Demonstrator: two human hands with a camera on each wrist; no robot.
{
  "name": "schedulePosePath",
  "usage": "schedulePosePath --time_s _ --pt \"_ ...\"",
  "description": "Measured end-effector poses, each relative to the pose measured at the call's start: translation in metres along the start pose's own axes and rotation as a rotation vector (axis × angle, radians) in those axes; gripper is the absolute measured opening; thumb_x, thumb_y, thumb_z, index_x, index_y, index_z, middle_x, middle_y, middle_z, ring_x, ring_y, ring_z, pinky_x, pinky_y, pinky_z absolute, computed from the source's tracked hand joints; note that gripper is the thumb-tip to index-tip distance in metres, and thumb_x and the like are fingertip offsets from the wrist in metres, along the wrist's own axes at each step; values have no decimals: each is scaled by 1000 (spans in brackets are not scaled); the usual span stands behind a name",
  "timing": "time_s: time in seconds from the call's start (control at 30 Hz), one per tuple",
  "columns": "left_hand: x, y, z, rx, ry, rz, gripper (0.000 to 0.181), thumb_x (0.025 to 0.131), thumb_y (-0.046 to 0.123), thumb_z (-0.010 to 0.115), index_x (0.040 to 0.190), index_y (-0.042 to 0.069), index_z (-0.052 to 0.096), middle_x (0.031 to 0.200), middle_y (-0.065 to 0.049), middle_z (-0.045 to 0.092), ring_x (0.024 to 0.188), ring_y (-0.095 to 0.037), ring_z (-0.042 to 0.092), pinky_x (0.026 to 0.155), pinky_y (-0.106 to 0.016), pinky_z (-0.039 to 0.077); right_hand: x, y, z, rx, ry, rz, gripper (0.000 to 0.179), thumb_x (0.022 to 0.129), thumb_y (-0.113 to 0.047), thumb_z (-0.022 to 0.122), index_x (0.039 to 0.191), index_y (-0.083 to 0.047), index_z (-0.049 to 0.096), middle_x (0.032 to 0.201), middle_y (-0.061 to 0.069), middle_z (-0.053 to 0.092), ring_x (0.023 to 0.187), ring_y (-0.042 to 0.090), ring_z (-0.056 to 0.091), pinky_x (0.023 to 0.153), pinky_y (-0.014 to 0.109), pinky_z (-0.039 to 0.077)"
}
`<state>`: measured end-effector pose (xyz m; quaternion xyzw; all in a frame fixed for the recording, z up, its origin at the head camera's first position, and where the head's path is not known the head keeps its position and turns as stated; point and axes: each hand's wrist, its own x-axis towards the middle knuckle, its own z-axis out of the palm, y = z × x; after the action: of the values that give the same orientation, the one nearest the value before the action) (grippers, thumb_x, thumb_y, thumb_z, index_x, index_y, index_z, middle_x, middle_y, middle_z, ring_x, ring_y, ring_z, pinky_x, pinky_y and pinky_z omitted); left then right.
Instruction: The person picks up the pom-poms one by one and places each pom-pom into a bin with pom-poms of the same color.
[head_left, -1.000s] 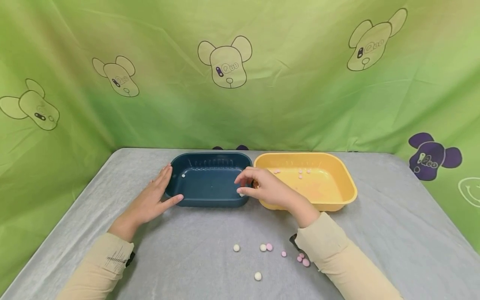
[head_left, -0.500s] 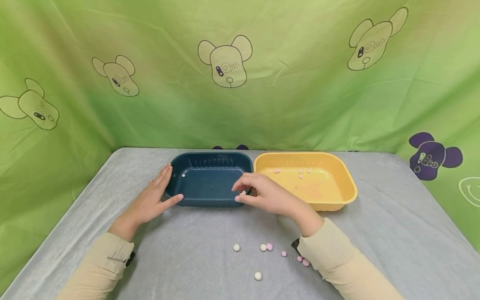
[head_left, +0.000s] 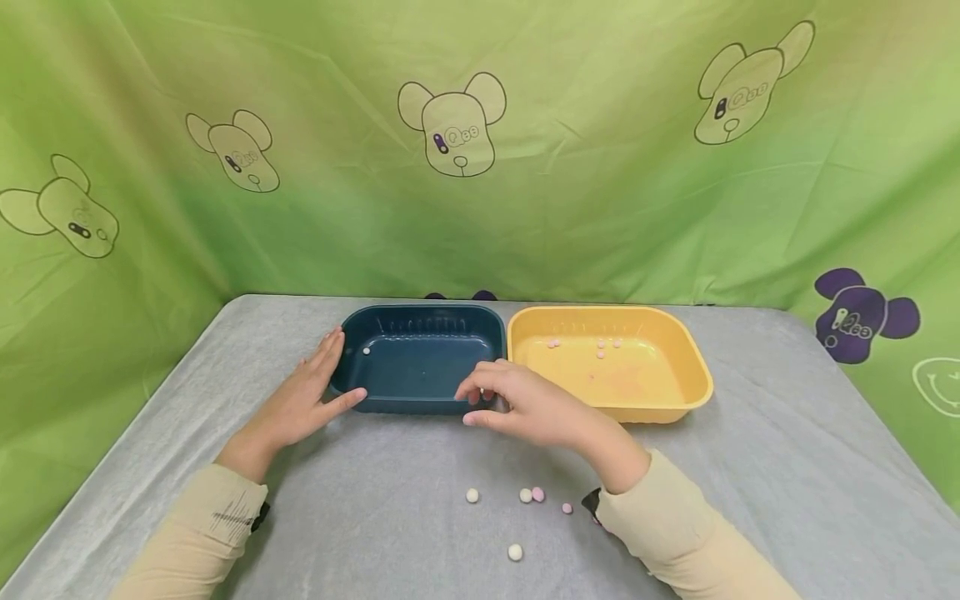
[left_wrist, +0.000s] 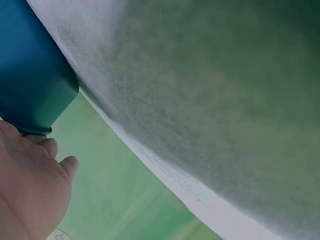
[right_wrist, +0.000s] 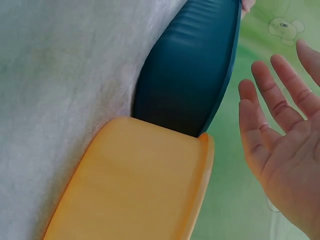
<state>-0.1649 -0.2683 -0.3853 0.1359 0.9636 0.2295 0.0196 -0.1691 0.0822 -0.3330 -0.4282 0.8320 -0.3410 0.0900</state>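
My left hand [head_left: 300,404] rests against the left end of the dark blue tray [head_left: 420,407], its fingers fairly straight along the rim and its thumb over the front corner. Above the tray's front right corner hovers my right hand [head_left: 528,400], thumb apart from the loosely bent fingers. In the right wrist view its palm [right_wrist: 295,170] holds nothing. A small white ball [head_left: 366,351] lies at the left inside the blue tray. Another white ball [head_left: 482,392] shows in the gap behind the right thumb, apparently in the tray.
A yellow tray [head_left: 697,379] stands to the right of the blue one, with several small pink balls [head_left: 601,344] inside. On the grey cloth in front lie white balls [head_left: 515,552] and pink balls [head_left: 567,508]. A green printed curtain [head_left: 600,208] hangs behind.
My right hand has drawn back toward the front, and its thumb and fingers have spread, letting go of the white ball. The left hand stays in place.
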Motion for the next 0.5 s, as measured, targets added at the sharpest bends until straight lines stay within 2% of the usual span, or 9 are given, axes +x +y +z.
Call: schedulePosePath --time_s 0.1,0.23,0.5 --pt "0 0 0 1 0 -1 95 97 58 53 160 12 -1 169 -11 0 156 -31 3 119 -66 11 -2 -4 1 -19 -6 -17 21 94 -24 69 112 -14 69 101 -1 64 90 21 57 78 33 52" --pt "0 0 0 4 -1 -1 95 97 58 53 160 12 -1 169 -11 1 156 -31 3 119 -66 12 -5 -8 2 -52 -15 -40 21 94 -25 69 113 -15 69 104 -5 65 97 16 57 84 33 51" --pt "0 1 -1 7 -5 -2 95 97 59 52 160 12 -1 169 -10 0 156 -32 4 119 -67 12 -13 -13 7 -52 -63 -49 23 96 -27 67 116 -16 68 107 -7 64 103 17 59 93 30 50"
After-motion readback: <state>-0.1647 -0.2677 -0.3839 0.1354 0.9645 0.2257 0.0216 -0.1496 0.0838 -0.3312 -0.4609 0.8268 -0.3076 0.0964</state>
